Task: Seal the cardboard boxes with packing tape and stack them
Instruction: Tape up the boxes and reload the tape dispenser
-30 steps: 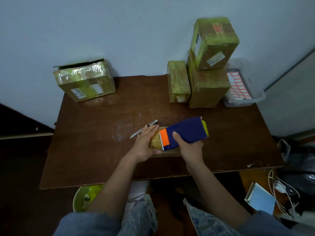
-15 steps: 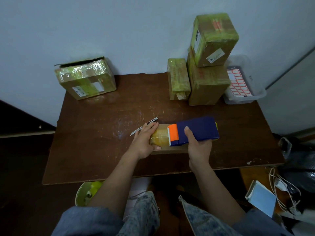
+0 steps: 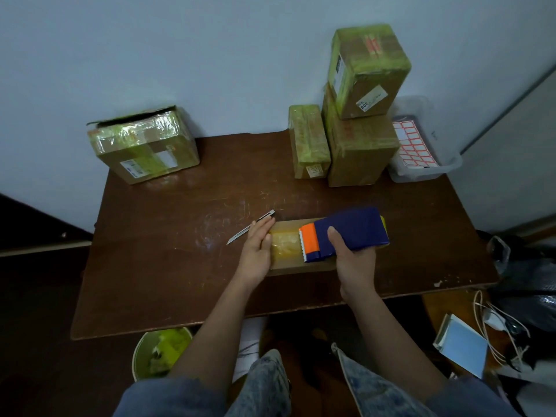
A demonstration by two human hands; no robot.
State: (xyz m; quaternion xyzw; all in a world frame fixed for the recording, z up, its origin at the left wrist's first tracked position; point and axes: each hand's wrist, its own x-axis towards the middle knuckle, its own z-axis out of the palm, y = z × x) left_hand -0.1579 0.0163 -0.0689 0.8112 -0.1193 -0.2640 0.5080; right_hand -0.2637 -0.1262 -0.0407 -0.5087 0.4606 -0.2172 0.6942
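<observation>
Right grip (image 3: 355, 266) clasping tape dispenser (image 3: 349, 233), flat left grip (image 3: 255, 254) covering box (image 3: 301, 266) end, roll mostly hidden

Box labels (image 3: 370, 99) too small

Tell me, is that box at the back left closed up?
Not fully. The back-left box is wrapped in tape, but a cardboard flap along its top rear edge stands raised.

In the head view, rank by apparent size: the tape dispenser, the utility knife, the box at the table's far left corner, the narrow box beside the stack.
1. Far left box.
2. Narrow box and tape dispenser: too alike, and the dispenser is nearer the camera.
3. Utility knife.
</observation>
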